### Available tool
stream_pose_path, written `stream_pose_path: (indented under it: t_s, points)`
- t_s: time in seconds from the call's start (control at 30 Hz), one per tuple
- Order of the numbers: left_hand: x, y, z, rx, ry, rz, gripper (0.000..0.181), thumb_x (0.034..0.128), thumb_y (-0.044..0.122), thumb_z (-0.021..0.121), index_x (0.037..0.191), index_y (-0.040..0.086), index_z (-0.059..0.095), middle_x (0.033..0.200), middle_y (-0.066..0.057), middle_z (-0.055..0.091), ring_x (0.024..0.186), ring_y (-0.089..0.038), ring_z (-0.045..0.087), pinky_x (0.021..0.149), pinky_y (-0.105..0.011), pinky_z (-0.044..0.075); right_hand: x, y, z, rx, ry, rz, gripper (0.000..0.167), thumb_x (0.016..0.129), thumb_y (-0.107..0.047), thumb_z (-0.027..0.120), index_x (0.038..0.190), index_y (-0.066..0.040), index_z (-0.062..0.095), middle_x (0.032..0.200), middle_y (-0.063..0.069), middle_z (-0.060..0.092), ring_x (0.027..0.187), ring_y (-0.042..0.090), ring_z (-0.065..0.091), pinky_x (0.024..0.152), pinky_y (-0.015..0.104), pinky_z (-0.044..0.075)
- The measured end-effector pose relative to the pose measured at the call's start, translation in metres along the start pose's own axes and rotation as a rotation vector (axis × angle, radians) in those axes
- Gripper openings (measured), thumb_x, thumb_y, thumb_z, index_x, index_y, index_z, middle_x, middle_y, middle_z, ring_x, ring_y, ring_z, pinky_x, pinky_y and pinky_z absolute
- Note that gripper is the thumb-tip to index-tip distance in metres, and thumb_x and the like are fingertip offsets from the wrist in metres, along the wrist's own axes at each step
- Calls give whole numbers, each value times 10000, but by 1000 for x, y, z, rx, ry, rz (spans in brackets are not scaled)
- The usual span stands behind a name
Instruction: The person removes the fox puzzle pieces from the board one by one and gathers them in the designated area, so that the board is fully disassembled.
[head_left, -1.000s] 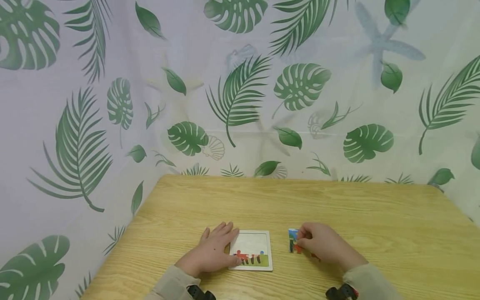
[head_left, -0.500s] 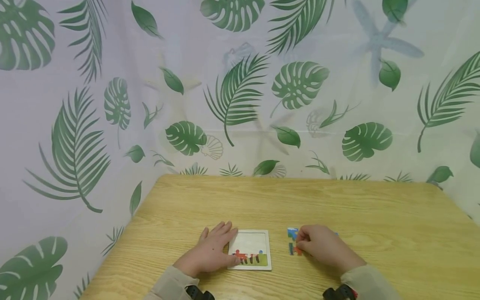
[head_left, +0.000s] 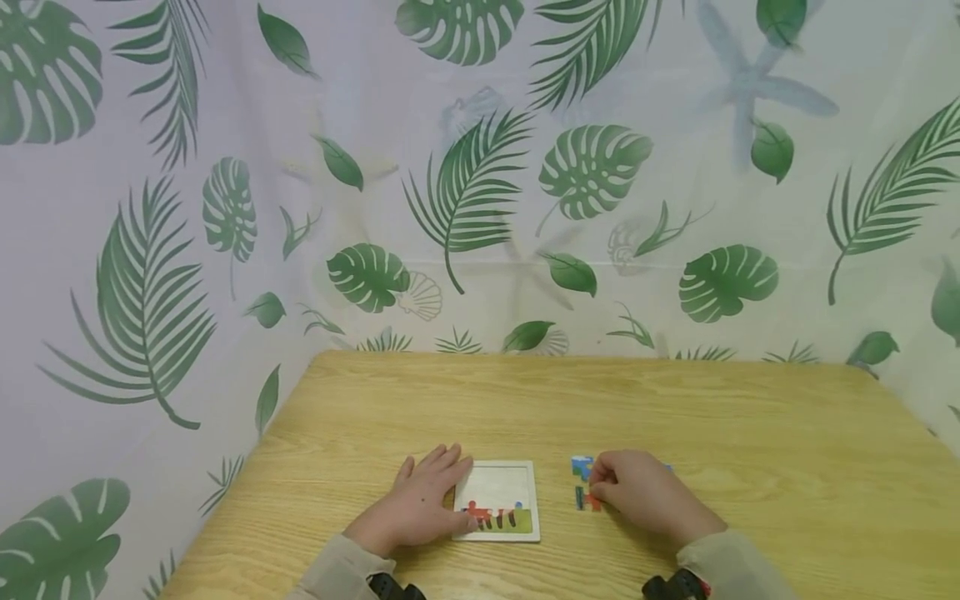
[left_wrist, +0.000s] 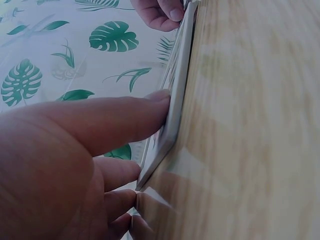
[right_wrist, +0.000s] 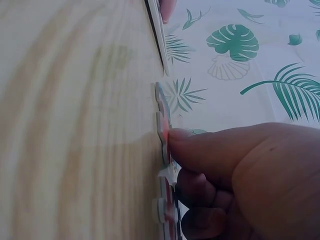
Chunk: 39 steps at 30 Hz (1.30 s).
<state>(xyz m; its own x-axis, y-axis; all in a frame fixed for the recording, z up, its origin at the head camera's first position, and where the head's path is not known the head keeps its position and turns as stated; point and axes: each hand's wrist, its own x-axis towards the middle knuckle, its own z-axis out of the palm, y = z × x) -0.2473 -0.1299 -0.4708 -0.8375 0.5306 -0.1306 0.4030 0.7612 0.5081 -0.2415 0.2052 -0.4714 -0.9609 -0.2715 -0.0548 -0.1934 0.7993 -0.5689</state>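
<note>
A square puzzle board (head_left: 495,479) with a pale raised rim lies on the table, its lower part filled by green-and-red pieces with dark stripes. My left hand (head_left: 420,504) lies over its left edge, fingers extended; in the left wrist view the thumb (left_wrist: 135,117) presses on the board's rim. Right of the board, my right hand (head_left: 637,492) pinches a red-and-dark puzzle piece (head_left: 587,500) at table level. Its thumb (right_wrist: 187,137) touches the piece's face in the right wrist view, with the other fingers curled under. A blue puzzle piece (head_left: 581,467) lies just beyond.
More puzzle pieces (right_wrist: 167,205) lie below the right hand, mostly hidden from the head view. A bit of blue (head_left: 669,467) shows behind that hand. The wooden table (head_left: 600,400) meets a leaf-patterned cloth (head_left: 480,208) at the back and sides.
The red-and-dark piece and the blue piece, close together at first, now have a gap between them. The right hand has shifted slightly; the left hand stays on the board.
</note>
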Motion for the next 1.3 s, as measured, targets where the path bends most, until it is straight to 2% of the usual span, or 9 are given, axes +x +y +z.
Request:
stream_pose_path:
  t_s: [0.27, 0.43, 0.57, 0.73, 0.87, 1.1, 1.3]
  points:
    - [0, 0, 3, 28, 6, -3, 860, 894, 495, 715, 1582, 110, 370, 1660, -127, 218, 1531, -340, 136, 1162, -666, 20, 0, 2, 3, -11, -8, 6, 155, 963, -140, 688, 830, -210, 649, 752, -104, 606, 694, 121, 528, 683, 350, 466]
    - [0, -2, 4, 15, 15, -2, 875, 891, 504, 716, 1586, 107, 359, 1662, -124, 209, 1534, -332, 124, 1162, -665, 12, 1, 0, 3, -20, 6, -3, 159, 959, -147, 695, 823, -216, 649, 751, -107, 605, 694, 117, 532, 690, 350, 471]
    - [-2, -4, 5, 4, 0, -5, 870, 903, 509, 708, 1588, 107, 352, 1664, -123, 202, 1534, -335, 117, 1161, -666, 7, -1, 0, 2, 37, -8, 8, 129, 967, -175, 687, 845, -208, 662, 739, -91, 614, 660, 127, 538, 654, 333, 470]
    - [-2, -1, 3, 8, 7, 9, 855, 911, 502, 698, 1586, 103, 357, 1660, -132, 211, 1532, -345, 124, 1157, -674, 13, -3, 2, -5, 160, 15, 73, 106, 1001, -215, 631, 912, -183, 678, 755, -33, 631, 626, 170, 547, 624, 342, 468]
    - [-3, 0, 1, 2, 3, 7, 852, 906, 486, 706, 1585, 105, 359, 1660, -134, 212, 1532, -342, 123, 1158, -672, 6, -4, 1, -11, 171, 35, 83, 121, 1018, -215, 597, 952, -170, 687, 776, -15, 629, 608, 178, 531, 600, 345, 456]
    - [-2, 2, -2, 23, 17, 12, 854, 912, 490, 705, 1586, 100, 355, 1661, -133, 208, 1533, -336, 123, 1160, -669, 11, -5, -4, -17, 151, 74, 42, 107, 1012, -220, 624, 975, -149, 695, 785, -15, 619, 594, 161, 508, 566, 327, 442]
    - [-2, 1, 0, 9, 3, 8, 861, 910, 497, 704, 1588, 101, 350, 1663, -129, 202, 1535, -332, 117, 1163, -664, 11, -8, -11, -11, 177, 32, -35, 103, 1000, -220, 654, 973, -129, 693, 796, -21, 625, 591, 150, 532, 543, 306, 472]
